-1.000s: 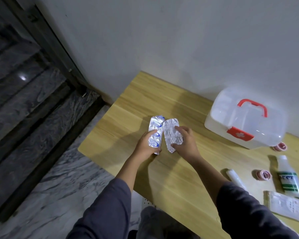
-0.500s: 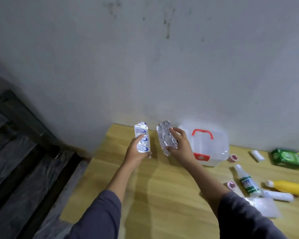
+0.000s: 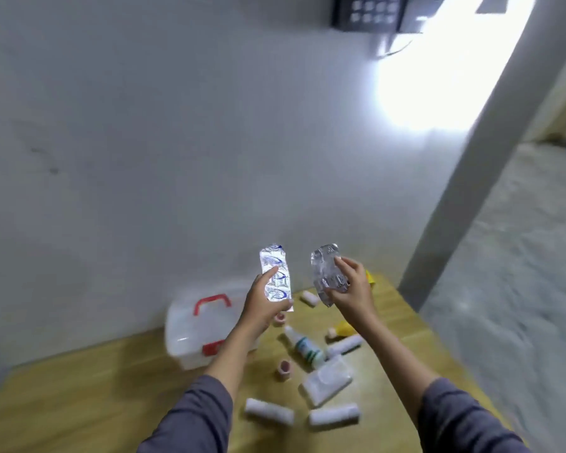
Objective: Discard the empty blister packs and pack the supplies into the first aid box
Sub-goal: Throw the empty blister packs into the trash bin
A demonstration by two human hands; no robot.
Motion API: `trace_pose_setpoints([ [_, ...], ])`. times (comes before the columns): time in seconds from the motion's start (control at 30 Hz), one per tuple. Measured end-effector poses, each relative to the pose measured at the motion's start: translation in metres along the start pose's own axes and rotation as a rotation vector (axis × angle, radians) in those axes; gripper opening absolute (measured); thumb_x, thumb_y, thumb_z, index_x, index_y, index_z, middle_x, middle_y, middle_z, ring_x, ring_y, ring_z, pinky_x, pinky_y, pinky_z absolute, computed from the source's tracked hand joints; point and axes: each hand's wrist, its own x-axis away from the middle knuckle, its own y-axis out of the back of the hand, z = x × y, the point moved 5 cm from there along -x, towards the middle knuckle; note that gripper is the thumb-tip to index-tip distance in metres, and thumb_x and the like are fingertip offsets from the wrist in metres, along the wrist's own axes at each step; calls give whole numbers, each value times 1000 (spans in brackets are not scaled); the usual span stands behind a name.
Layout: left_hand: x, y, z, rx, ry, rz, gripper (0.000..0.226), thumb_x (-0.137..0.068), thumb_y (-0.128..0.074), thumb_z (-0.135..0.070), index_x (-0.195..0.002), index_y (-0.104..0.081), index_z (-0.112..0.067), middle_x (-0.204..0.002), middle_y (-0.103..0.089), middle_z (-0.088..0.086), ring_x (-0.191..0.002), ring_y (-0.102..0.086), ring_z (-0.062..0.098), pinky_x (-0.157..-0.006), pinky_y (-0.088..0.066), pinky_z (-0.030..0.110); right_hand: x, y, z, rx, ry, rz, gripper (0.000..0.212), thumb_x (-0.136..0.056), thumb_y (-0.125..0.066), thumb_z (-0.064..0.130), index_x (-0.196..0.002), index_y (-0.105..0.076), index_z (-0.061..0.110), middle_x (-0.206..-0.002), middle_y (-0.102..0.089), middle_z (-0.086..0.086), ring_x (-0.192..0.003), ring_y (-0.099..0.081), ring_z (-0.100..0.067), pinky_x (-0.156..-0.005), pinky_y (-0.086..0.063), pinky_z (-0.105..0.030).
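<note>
left hand (image 3: 264, 305) pinches printed blister pack (image 3: 275, 276) | right hand (image 3: 350, 291) grips crumpled blister pack (image 3: 324, 274) | risk: light foil slipping onto supplies below

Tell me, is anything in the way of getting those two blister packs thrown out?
Nothing does at the hands: the left hand holds the printed blister pack, the right hand holds the crumpled blister pack, both held above the table. No bin shows in this view, so the way there cannot be judged.
</note>
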Motion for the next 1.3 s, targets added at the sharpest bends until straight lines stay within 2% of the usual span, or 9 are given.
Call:
trace_pose_setpoints([
  [0.1, -10, -80, -14, 0, -19, 158, 82, -63, -83, -2, -136, -49, -21, -142, -50, 15, -122, -57, 27, -87, -55, 27, 12, 64, -47, 41, -97, -140, 60, -73, -63, -9, -130, -48, 0, -132, -42, -18, -119, -46, -22, -88, -25, -4],
  [0.2, -7, -154, -21, 17, -16, 314, 82, -65, -84, 1, -137, -49, -17, -139, -49, 12, -119, -53, 21, -85, -53, 15, 36, 117, -92, 49, -205, -257, 59, -75, -58, -10, -131, -47, 0, -136, -40, -16, -126, -44, -25, -94, -29, -10],
  [0.33, 7, -250, -21, 51, 20, 518, 81, -62, -84, 4, -131, -49, -21, -140, -50, 16, -112, -57, 24, -75, -59, 22, 79, 182, -148, 52, -366, -403, 59, -76, -57, -8, -133, -45, 3, -140, -38, -13, -128, -43, -24, -100, -40, -26],
  [0.47, 34, -343, -7, 26, 65, 708, 82, -63, -81, 6, -135, -49, -15, -131, -51, 11, -100, -61, 14, -86, -60, 44, 132, 236, -205, 61, -534, -530, 61, -75, -61, -7, -133, -46, 3, -138, -41, -16, -128, -45, -27, -106, -40, -38],
  [0.7, 109, -473, 22, -66, 109, 969, 78, -71, -79, 11, -139, -47, -10, -135, -51, 16, -119, -55, 27, -99, -52, 54, 234, 288, -295, 70, -784, -681, 62, -70, -68, -10, -128, -49, -4, -137, -43, -22, -127, -45, -31, -97, -24, -12],
  [0.87, 165, -528, 53, -113, 141, 1127, 96, -57, -84, -14, -143, -44, -5, -136, -52, 9, -120, -55, 22, -96, -53, 31, 298, 282, -341, 63, -910, -705, 59, -71, -64, -14, -128, -47, -8, -136, -42, -24, -125, -46, -33, -87, -23, 2],
  [1.0, 191, -539, 110, -213, 179, 1174, 87, -61, -74, -17, -142, -45, -6, -135, -51, 8, -120, -53, 19, -85, -47, 10, 332, 246, -380, 53, -1017, -617, 59, -74, -65, -6, -131, -47, 0, -139, -44, -15, -126, -46, -28, -91, -25, -7],
  [1.13, 201, -531, 182, -340, 235, 1134, 91, -59, -72, -21, -145, -44, -8, -131, -49, 7, -123, -52, 22, -89, -44, 16, 355, 200, -427, 5, -1116, -511, 63, -75, -66, -1, -134, -45, 7, -142, -41, -7, -129, -42, -22, -105, -33, -24],
  [1.3, 205, -529, 282, -467, 354, 1151, 75, -80, -76, 0, -146, -43, -11, -146, -42, 12, -130, -51, 30, -92, -45, 27, 376, 156, -496, -48, -1204, -451, 62, -80, -63, -2, -137, -40, 7, -144, -36, -8, -132, -38, -22, -99, -28, -17],
])
